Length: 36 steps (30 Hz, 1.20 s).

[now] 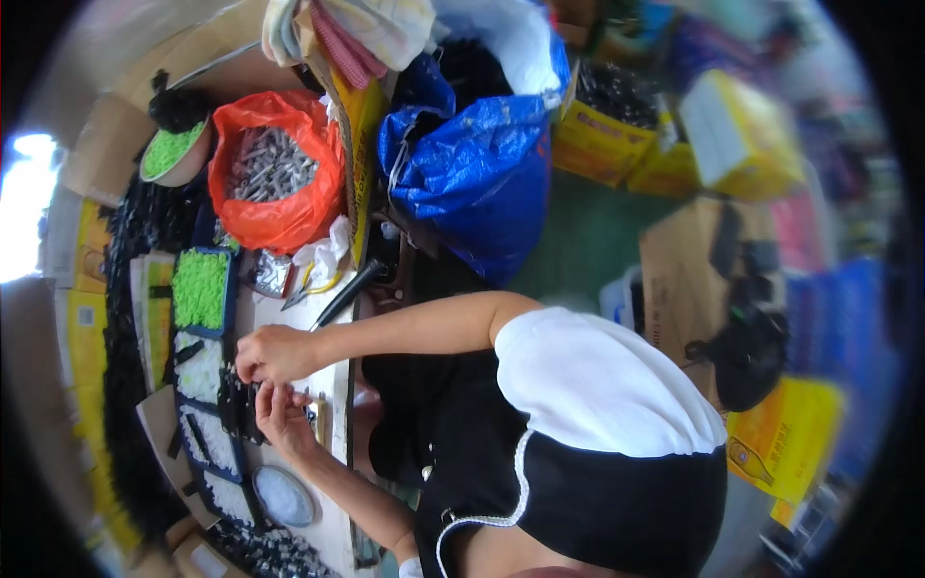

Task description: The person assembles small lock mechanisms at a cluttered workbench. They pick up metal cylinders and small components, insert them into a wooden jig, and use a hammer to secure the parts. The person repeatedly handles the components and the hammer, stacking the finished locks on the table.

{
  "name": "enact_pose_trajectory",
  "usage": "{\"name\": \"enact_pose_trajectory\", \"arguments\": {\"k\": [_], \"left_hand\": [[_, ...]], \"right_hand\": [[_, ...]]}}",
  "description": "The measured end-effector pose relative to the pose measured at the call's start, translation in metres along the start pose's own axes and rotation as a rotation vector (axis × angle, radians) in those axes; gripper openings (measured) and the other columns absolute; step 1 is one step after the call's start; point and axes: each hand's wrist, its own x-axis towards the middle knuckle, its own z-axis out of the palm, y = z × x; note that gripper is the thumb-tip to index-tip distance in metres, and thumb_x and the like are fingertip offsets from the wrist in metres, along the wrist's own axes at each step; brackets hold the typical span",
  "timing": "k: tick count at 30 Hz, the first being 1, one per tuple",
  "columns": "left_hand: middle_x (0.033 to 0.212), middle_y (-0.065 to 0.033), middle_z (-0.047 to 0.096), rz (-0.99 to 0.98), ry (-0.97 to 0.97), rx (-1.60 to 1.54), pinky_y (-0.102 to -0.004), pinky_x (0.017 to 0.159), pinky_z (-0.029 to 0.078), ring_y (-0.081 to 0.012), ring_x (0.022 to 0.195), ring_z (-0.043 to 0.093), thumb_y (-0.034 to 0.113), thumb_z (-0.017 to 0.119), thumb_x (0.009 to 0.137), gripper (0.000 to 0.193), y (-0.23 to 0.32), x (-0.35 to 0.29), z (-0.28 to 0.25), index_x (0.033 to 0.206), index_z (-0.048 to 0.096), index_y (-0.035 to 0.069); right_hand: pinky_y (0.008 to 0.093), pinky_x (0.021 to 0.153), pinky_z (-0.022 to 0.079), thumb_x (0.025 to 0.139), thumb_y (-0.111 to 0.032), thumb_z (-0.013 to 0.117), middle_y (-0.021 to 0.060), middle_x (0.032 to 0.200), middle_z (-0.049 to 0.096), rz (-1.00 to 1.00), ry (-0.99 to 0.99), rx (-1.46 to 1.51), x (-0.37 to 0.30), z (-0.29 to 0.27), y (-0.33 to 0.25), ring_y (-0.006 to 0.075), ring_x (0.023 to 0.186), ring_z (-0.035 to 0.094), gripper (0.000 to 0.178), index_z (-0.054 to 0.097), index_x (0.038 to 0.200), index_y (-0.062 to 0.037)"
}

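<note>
My right hand point(275, 353) is closed in a pinch over a dark, narrow block or holder point(233, 400) at the edge of the white tabletop point(334, 385). Just below it in the head view, my left hand point(281, 416) has its fingers bent together near the same dark block. Anything between the fingertips of either hand is too small to make out. Beside the hands lie a blue tray of bright green small parts point(200, 289) and trays of whitish small parts point(198, 371), with black strips across some of them.
A red bag point(236, 217) holds grey tubular pieces. Nearby are a bowl of green parts point(173, 154), a dark-handled tool point(349, 294), a yellow-handled tool point(323, 286) and a grey round dish point(283, 496). A large blue sack point(472, 164) and yellow boxes point(602, 144) stand beyond.
</note>
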Motion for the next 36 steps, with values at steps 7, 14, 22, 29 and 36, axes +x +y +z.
{"name": "enact_pose_trajectory", "arguments": {"k": [7,14,22,29,36], "left_hand": [[0.083,-0.0075,0.060,0.032,0.047,-0.025,-0.0236,0.052,0.046,-0.0123,0.065,0.055,0.002,0.055,0.086,0.016,-0.013,-0.026,-0.001,0.101,0.053,0.000],[0.082,-0.0078,0.060,0.085,0.121,0.010,-0.0238,0.053,0.045,-0.0133,0.061,0.056,0.002,0.054,0.086,0.016,-0.014,-0.041,0.011,0.101,0.053,-0.001],[0.083,-0.0076,0.059,0.083,0.195,0.090,-0.0231,0.056,0.045,-0.0130,0.066,0.057,0.001,0.054,0.086,0.012,-0.019,-0.031,0.028,0.097,0.055,-0.003],[0.091,-0.0045,0.058,0.195,0.303,0.330,-0.0188,0.071,0.042,-0.0098,0.082,0.053,0.002,0.059,0.084,0.012,-0.025,-0.007,0.045,0.093,0.058,-0.005],[0.083,-0.0071,0.057,0.217,0.374,0.347,-0.0220,0.053,0.041,-0.0108,0.063,0.052,0.003,0.053,0.080,0.021,-0.038,0.010,0.049,0.099,0.055,-0.008]], "right_hand": [[0.0402,0.066,0.046,0.065,-0.009,0.061,0.0115,0.079,0.061,0.035,-0.100,-0.052,-0.025,0.017,-0.010,0.0290,0.078,0.060,0.010,0.065,0.073,-0.0054],[0.0415,0.065,0.045,0.064,-0.009,0.062,0.0120,0.079,0.059,0.015,-0.130,-0.062,-0.035,0.020,-0.014,0.0302,0.078,0.059,0.009,0.062,0.071,-0.0051],[0.0394,0.060,0.046,0.062,-0.009,0.060,0.0114,0.077,0.054,-0.077,-0.095,-0.114,-0.034,0.011,0.008,0.0291,0.072,0.058,0.010,0.059,0.072,-0.0047],[0.0367,0.059,0.047,0.062,-0.012,0.060,0.0095,0.076,0.050,-0.287,-0.107,-0.296,-0.022,-0.001,0.021,0.0244,0.075,0.056,0.012,0.053,0.067,-0.0039],[0.0375,0.058,0.047,0.062,-0.020,0.061,0.0103,0.079,0.053,-0.216,-0.203,-0.320,-0.015,-0.012,0.032,0.0264,0.071,0.058,0.018,0.059,0.073,-0.0054]]}}
